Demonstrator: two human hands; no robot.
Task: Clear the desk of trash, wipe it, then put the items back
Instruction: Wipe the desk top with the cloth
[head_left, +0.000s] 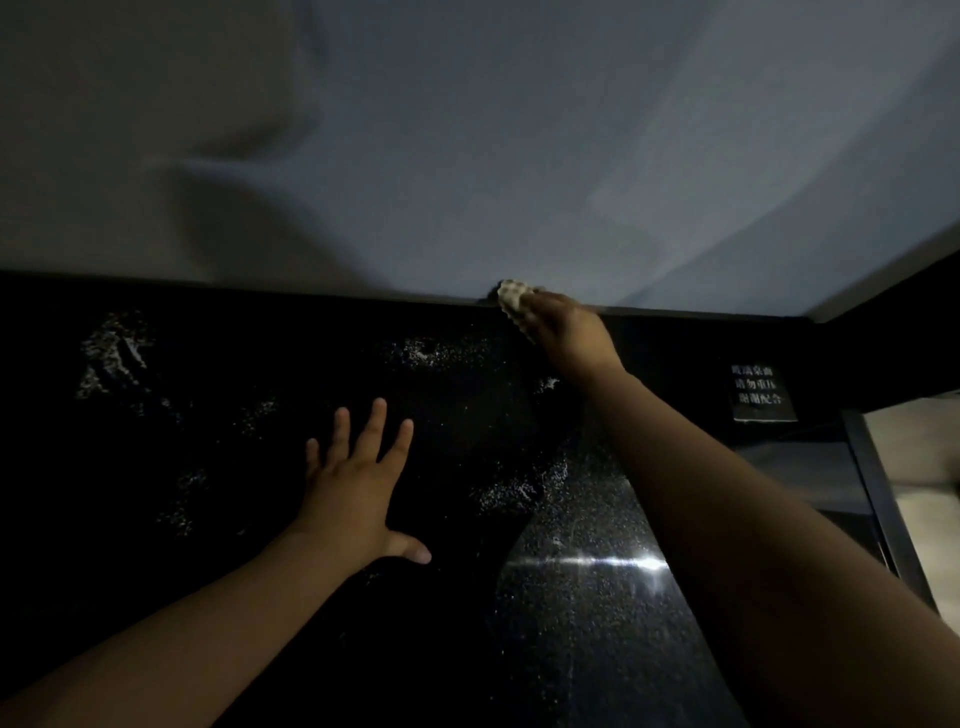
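The desk (218, 519) is a glossy black speckled slab that fills the lower half of the head view. My right hand (569, 332) reaches to its far edge by the wall and grips a pale, bumpy cleaning cloth (514, 301), pressed against the desk's back rim. My left hand (358, 488) lies flat on the desk top with fingers spread and holds nothing. Whitish wet smears (111, 353) and specks show on the dark surface around both hands.
A plain grey-white wall (467, 130) rises behind the desk. A small black sign with white characters (759, 392) sits at the back right corner. The desk's right edge (883, 499) drops to a lighter floor area. A bright light glare (618, 562) reflects near my right forearm.
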